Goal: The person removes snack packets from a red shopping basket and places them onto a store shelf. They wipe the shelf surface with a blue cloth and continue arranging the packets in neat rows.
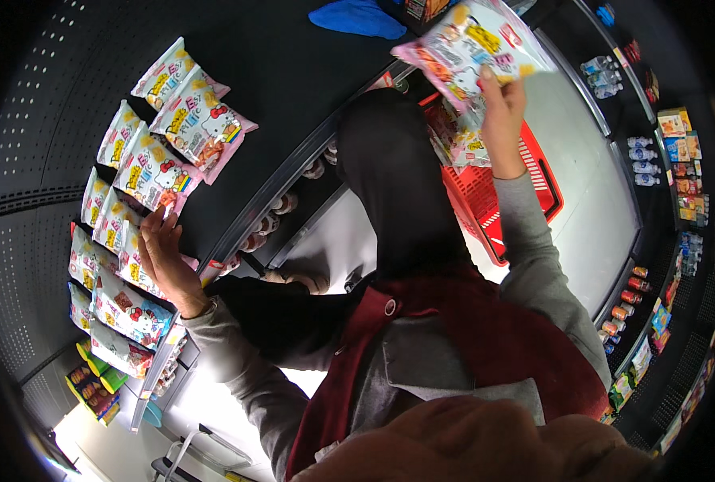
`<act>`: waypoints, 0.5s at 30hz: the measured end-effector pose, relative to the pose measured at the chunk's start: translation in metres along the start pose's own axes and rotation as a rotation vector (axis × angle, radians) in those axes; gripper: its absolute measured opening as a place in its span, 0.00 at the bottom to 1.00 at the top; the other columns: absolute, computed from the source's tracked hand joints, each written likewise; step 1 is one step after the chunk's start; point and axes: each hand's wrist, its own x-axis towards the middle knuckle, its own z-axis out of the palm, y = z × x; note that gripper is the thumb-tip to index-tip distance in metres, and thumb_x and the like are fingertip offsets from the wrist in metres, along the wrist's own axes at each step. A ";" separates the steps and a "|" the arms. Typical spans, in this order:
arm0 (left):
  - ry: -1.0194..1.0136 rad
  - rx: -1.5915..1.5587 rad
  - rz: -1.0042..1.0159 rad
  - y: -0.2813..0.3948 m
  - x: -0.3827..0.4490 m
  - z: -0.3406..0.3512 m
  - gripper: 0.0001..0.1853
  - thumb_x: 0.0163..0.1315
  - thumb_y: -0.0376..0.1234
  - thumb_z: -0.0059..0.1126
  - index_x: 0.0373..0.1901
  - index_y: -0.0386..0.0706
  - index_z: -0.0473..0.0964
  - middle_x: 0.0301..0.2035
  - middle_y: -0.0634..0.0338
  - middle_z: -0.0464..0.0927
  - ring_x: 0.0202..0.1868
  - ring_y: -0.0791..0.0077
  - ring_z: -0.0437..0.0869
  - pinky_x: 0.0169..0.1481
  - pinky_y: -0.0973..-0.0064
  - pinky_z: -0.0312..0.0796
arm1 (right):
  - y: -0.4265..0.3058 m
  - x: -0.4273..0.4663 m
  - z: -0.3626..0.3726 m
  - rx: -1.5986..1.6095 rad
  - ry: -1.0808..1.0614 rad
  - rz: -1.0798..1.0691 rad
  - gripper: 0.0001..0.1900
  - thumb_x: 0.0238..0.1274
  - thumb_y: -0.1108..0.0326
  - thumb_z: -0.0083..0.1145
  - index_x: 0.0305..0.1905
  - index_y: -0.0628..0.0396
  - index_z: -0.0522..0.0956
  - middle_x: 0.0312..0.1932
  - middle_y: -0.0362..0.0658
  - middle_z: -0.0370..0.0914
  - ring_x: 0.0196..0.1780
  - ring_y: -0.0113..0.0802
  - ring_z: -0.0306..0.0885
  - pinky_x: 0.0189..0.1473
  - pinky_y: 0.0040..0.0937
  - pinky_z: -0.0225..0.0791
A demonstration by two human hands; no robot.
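My right hand [505, 123] grips the edge of a pink-and-white snack bag [453, 54] with a cartoon cat on it, raised above a red plastic shopping basket [535, 172]. More snack bags [475, 147] show inside the basket, partly hidden by my forearm. My left hand [173, 268], fingers spread, is at the front of a row of similar bags on the black shelf [267, 66]; whether it touches them I cannot tell. Two bags [204, 129] stand at the row's far end. Nearer me is a white-and-blue bag [129, 308], also with a cat.
A blue cloth [357, 18] lies farther along the shelf. Round-topped containers [267, 224] fill a lower shelf. Green-lidded tubs [113, 379] stand beyond the nearest bags. Across the aisle, shelves carry water bottles [643, 165] and cans [631, 296]. A metal-framed chair [179, 452] is at bottom left.
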 end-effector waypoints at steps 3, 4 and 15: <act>-0.008 0.032 -0.007 -0.001 0.003 0.008 0.24 0.80 0.47 0.46 0.60 0.36 0.74 0.55 0.50 0.82 0.54 0.65 0.85 0.56 0.71 0.72 | 0.032 -0.009 -0.052 -0.162 0.046 0.000 0.20 0.69 0.66 0.67 0.58 0.63 0.73 0.50 0.44 0.81 0.50 0.26 0.79 0.51 0.27 0.74; 0.001 0.034 -0.018 -0.003 0.005 0.010 0.24 0.79 0.47 0.46 0.60 0.36 0.74 0.55 0.51 0.83 0.53 0.66 0.85 0.55 0.71 0.73 | 0.049 -0.016 -0.061 -0.154 0.052 -0.006 0.21 0.68 0.67 0.67 0.60 0.64 0.72 0.51 0.45 0.81 0.50 0.27 0.80 0.51 0.29 0.75; 0.014 0.128 -0.047 -0.010 0.010 0.013 0.20 0.79 0.44 0.49 0.59 0.37 0.75 0.53 0.54 0.83 0.50 0.69 0.85 0.53 0.74 0.73 | 0.135 -0.069 -0.087 -0.256 -0.037 0.207 0.22 0.64 0.70 0.68 0.60 0.61 0.74 0.51 0.52 0.80 0.53 0.42 0.81 0.56 0.37 0.75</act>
